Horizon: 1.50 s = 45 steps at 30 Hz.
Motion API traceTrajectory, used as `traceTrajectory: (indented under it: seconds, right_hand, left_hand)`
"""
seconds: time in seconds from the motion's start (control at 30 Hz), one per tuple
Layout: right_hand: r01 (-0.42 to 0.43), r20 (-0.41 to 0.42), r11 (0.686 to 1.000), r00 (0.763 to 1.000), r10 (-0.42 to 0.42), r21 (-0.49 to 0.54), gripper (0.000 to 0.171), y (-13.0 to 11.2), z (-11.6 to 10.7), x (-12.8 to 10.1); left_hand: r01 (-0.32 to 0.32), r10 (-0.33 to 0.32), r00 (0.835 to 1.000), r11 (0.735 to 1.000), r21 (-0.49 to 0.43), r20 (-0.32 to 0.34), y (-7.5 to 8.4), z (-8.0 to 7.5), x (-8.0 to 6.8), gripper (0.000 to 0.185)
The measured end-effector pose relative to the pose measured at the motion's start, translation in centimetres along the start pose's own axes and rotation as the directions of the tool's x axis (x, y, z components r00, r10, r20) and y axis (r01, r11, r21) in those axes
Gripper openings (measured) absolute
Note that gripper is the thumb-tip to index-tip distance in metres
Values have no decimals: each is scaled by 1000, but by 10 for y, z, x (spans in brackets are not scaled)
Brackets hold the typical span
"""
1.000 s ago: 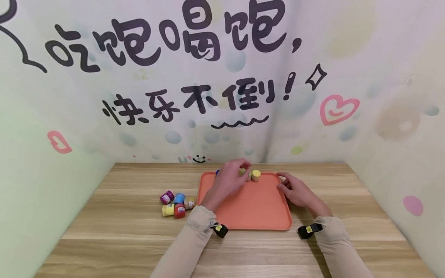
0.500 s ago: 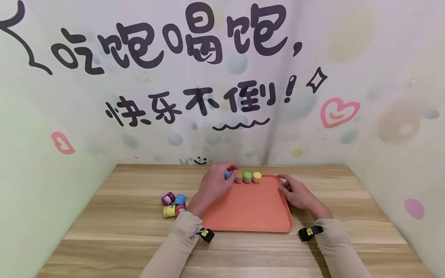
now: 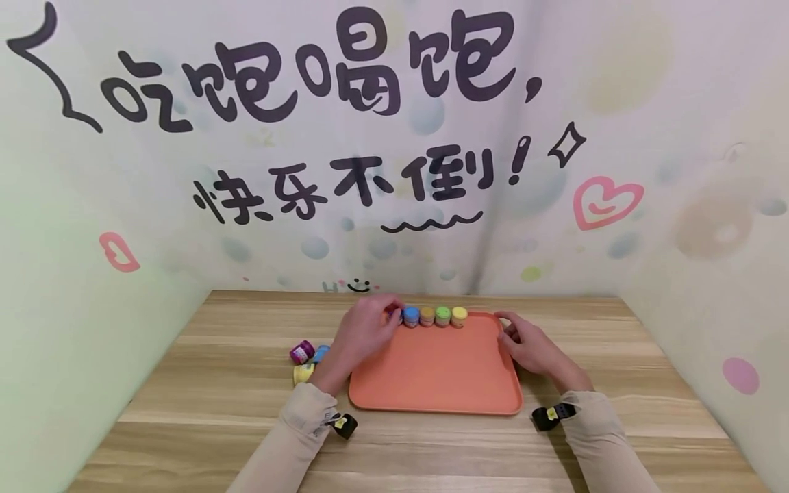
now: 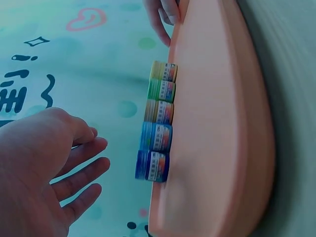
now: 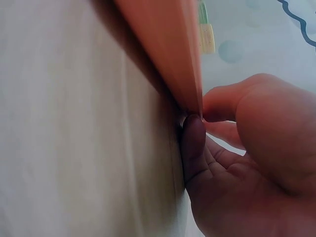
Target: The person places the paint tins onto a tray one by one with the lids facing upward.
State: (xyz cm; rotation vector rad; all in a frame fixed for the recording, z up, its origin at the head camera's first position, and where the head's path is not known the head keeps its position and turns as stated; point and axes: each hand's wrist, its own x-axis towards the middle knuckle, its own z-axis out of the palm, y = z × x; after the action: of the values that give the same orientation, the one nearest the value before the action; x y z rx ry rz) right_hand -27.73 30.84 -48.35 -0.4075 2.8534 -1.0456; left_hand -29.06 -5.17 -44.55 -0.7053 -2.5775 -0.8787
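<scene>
Small paint jars stand in a row along the far edge of an orange tray (image 3: 437,373): a dark blue jar (image 4: 152,166), a light blue jar (image 3: 411,317), a tan jar (image 3: 427,316), a green jar (image 3: 443,316) and a yellow jar (image 3: 459,317). My left hand (image 3: 368,332) is beside the row's left end and partly covers the dark blue jar in the head view. The left wrist view shows its fingers loosely extended, apart from the jars and holding nothing. At the tray's far right corner, my right hand (image 3: 529,346) pinches the rim between thumb and fingers.
Left of the tray, a purple jar (image 3: 302,352), another light blue jar (image 3: 321,354) and another yellow jar (image 3: 303,374) lie on the wooden table (image 3: 203,411), partly behind my left forearm. A printed wall sheet (image 3: 296,267) hangs behind the table's far edge.
My left hand has moved left along the jar row, uncovering the light blue, tan and green jars. Its forearm now hides the red and tan jars beside the tray. The right hand stays at the rim.
</scene>
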Motion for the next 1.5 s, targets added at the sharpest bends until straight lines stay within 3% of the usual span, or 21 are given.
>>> traceTrajectory:
  seconds: [0.4,0.93,1.5]
  right_hand:
    - [-7,-5,1000,1000,7,6,51,2,1,0]
    - [4,-10,1000,1000,-4,2,51,3,-1,-1]
    - [-4,-10,1000,1000,4,4,51,7,-1,2]
  left_hand:
    - [7,-6,999,1000,-29,50,-10,-20,-11,11]
    - [31,-28,994,999,-30,108,-22,-33,-26,14]
    - [56,-47,970,998,-31,237,-45,-58,-49,14]
